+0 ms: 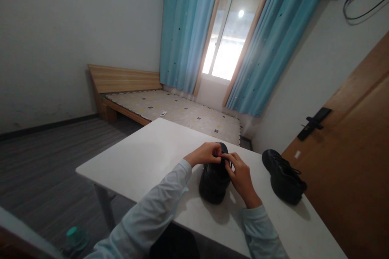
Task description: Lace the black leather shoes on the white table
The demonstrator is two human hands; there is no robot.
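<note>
Black shoe (214, 186) stands upright, left hand (207, 153) and right hand (240, 172) pinching its laces (225, 158).

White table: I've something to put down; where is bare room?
Widest: left on the white table, bordered by the left sleeve and left hand. Narrower: between the right hand and the rightmost shoe. Crowded: the middle, where both hands touch the other shoe.
</note>
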